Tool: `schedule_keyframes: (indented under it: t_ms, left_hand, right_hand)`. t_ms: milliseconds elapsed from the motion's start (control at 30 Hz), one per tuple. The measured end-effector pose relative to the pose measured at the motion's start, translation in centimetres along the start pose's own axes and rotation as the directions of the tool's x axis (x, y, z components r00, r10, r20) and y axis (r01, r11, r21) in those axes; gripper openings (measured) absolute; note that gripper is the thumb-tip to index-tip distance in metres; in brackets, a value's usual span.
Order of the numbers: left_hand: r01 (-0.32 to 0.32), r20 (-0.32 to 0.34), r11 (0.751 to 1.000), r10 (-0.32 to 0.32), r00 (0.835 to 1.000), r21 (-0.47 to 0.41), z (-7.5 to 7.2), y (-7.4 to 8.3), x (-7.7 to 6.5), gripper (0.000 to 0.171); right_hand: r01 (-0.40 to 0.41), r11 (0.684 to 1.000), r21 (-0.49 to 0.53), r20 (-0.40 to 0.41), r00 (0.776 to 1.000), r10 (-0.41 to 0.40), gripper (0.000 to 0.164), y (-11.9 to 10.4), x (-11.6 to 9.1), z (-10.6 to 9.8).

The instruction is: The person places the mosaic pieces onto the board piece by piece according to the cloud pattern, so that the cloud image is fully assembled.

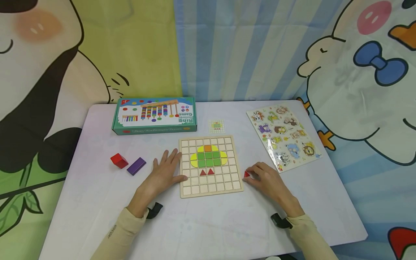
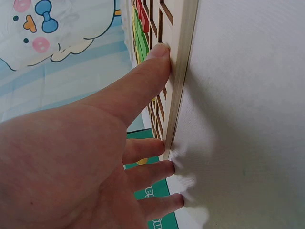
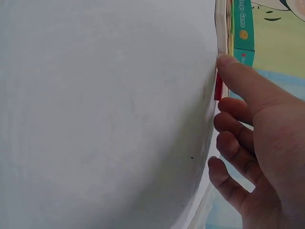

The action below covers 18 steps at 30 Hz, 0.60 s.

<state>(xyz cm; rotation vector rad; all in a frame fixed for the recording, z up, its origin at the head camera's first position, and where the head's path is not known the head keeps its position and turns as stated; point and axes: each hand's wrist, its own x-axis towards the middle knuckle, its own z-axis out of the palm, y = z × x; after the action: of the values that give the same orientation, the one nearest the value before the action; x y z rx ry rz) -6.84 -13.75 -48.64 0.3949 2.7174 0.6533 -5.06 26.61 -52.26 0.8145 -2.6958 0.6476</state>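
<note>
A wooden grid board (image 1: 190, 190) lies flat on the table. Set in its cells are several green squares (image 1: 208, 159), an orange square (image 1: 207, 148), rounded yellow tiles (image 1: 193, 163) and two red triangles (image 1: 203, 173). My left hand (image 1: 164, 173) rests at the board's left side, fingers extended, its thumb (image 2: 159, 51) touching the board's edge. Just off the right edge, my right hand (image 1: 268, 182) pinches a small red tile (image 1: 246, 174) between thumb and index finger; in the right wrist view the red tile (image 3: 218, 87) is seen edge-on.
A small pattern card (image 1: 216, 126) lies behind the board. A green game box (image 1: 154, 116) stands at back left, an animal sticker sheet (image 1: 284, 137) at back right. A red block (image 1: 119, 161) and a purple block (image 1: 136, 166) lie left of my left hand on the white table (image 1: 208, 227).
</note>
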Motion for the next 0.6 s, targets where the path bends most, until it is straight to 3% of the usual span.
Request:
schedule_keyframes:
  t_ms: [167,600]
  left_hand:
    - [0.012,0.013,1.0,-0.011,1.0,-0.011,0.07,-0.03,0.08,0.099]
    - [0.007,0.012,1.0,-0.007,1.0,-0.017,0.15,-0.14,0.1,0.099]
  right_hand:
    - [-0.005,1.0,0.003,0.045,0.999,0.005,0.03,0.09,-0.13,-0.23]
    - [-0.009,1.0,0.017,0.073,0.997,0.008,0.028,0.14,-0.11,-0.17]
